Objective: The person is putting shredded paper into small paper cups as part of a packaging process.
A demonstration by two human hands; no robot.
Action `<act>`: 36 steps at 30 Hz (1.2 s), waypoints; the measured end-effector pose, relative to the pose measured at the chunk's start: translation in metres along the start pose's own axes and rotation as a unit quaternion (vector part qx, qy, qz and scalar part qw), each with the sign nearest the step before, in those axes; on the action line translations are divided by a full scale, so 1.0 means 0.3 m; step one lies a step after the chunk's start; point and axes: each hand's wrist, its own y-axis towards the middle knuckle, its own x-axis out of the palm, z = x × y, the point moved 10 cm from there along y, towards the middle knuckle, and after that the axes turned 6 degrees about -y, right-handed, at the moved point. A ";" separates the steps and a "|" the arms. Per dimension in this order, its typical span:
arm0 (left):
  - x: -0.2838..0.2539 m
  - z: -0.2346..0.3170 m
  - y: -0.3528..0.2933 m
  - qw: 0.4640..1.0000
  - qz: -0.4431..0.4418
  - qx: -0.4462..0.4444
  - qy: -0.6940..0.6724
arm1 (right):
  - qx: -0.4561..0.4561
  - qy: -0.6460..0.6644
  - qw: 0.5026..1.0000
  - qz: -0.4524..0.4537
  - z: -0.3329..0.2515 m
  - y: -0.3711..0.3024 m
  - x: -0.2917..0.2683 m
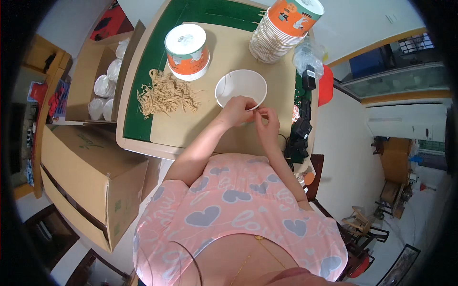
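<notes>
A white paper bucket (pixel 231 90) with an orange outside stands near the table's front edge, its mouth facing up. My left hand (pixel 236 110) is closed on its near rim, the fingertips pinched there. Close beside it, my right hand (pixel 267 123) is pinched at the bucket's near right side; whatever its fingertips hold is too small to make out. A thin string-like line hangs at the bucket's far rim. Left of the bucket lies a loose heap of tan cords (pixel 169 94). Behind the heap, an orange, green and white bucket (pixel 187 55) stands upside down.
A tall leaning stack of nested buckets (pixel 274 40) stands at the far right of the cardboard-covered table (pixel 224 35). Black power adapters (pixel 301 128) and a clear plastic bag (pixel 305 57) line the right edge. Cardboard boxes (pixel 90 167) stand left, one holding white wrapped bundles.
</notes>
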 end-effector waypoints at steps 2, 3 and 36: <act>0.005 -0.003 0.001 1.000 -0.003 0.003 -0.010 | 0.012 0.022 1.000 -0.005 0.003 -0.001 -0.001; 0.008 -0.002 0.001 1.000 -0.005 0.007 -0.020 | 0.012 0.022 1.000 -0.005 0.003 -0.001 -0.001; 0.087 -0.116 -0.001 0.999 -0.018 -0.046 0.015 | 0.225 0.311 0.912 -0.147 0.153 -0.195 0.083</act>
